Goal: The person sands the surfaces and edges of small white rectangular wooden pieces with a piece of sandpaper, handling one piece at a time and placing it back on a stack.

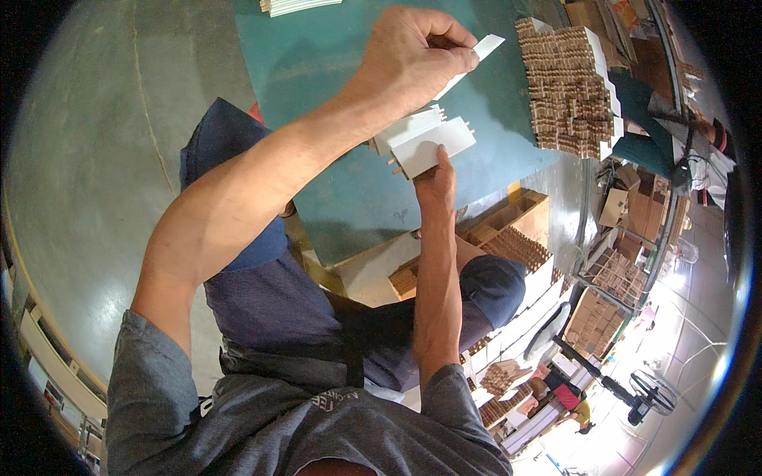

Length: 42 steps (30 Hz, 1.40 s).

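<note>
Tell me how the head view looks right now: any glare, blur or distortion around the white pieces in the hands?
Head view: white pieces are sharp and evenly lit, held by the left hand and right hand; strong glare washes out the lower right; fisheye bends the green table edges; the rim is black.

Brown cardboard boxes (597,321) stand stacked at the right, below the worktop's level, some open at the top. A small open tan carton (613,208) sits beside them, nearer the teal worktop (317,55), and more flat brown cartons (591,14) lie at the upper right edge. No labels, signs or screens can be made out.
</note>
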Motion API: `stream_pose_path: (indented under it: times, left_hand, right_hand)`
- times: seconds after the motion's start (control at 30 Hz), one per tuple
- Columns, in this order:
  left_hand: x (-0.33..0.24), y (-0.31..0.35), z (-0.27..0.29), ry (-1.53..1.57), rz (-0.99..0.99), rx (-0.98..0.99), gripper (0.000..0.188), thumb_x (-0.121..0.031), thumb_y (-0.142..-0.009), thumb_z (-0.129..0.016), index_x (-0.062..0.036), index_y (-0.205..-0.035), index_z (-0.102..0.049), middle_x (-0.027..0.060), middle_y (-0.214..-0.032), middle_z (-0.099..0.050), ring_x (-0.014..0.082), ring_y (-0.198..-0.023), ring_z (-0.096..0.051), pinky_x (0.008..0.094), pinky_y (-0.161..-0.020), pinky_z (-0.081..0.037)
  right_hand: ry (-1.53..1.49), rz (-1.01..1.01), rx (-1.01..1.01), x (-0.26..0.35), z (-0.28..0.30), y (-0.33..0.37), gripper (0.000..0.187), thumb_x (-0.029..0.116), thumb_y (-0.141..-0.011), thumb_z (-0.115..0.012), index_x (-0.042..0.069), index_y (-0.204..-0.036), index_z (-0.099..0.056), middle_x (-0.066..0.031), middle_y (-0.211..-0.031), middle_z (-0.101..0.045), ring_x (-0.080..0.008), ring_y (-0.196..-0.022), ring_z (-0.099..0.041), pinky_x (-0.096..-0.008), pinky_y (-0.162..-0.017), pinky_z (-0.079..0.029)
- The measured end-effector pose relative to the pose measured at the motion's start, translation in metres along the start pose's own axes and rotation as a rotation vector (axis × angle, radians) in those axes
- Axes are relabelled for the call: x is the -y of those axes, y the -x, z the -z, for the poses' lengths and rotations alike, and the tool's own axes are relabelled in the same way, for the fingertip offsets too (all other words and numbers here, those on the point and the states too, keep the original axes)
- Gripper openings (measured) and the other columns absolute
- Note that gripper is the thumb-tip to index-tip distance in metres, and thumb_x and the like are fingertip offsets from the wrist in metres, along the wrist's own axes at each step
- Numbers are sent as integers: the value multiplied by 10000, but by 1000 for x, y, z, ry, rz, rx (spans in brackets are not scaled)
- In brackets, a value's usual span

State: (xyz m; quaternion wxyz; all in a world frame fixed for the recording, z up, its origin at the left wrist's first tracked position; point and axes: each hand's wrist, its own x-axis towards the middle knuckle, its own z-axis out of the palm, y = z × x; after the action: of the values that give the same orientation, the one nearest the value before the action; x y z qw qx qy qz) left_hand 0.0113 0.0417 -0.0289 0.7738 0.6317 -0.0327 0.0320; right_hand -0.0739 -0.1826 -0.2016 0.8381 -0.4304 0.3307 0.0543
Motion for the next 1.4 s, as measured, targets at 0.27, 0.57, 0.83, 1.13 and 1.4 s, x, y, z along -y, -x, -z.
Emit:
stream_pose_path:
  times: [0.27,0.57,0.83,1.13,1.4]
  left_hand:
    - [3,-2,-1,-27,-17,-7,157,-106,-830,-772,-18,-960,-763,35,-803,-719,82,-723,-631,241,-647,-492]
    - [6,-6,-2,-7,27,-13,204,-117,-820,-765,31,-958,-746,95,-803,-723,124,-705,-653,272,-637,-513]
    - [16,8,-21,55,177,172,233,-149,-861,-744,10,-1028,-715,61,-896,-708,139,-782,-637,269,-727,-494]
    - [12,53,-75,151,255,315,218,-98,-898,-719,21,-1078,-689,59,-944,-693,108,-794,-630,240,-722,-508]
    - [-18,65,-94,-360,-41,1006,90,-89,-868,-706,-3,-895,-712,1,-757,-652,72,-679,-567,237,-619,-428]
  right_hand:
    - [285,194,-147,-34,5,-46,316,102,-909,-683,-137,-1064,-548,-191,-920,-653,-258,-708,-679,-385,-498,-563]
    - [730,35,-306,-25,-13,-34,329,186,-883,-690,-96,-1028,-601,-139,-922,-645,-229,-773,-661,-363,-622,-567]
    - [259,177,230,43,-57,82,659,347,-935,-661,-81,-1391,-453,-173,-1177,-640,-231,-1068,-626,-366,-865,-527]
    - [291,582,140,76,-65,137,171,140,-938,-662,-23,-888,-669,-33,-765,-653,-112,-713,-620,-267,-618,-509]
    - [1270,1018,172,117,27,207,163,44,-753,-741,20,-904,-683,-149,-787,-657,-306,-779,-662,-419,-707,-511]
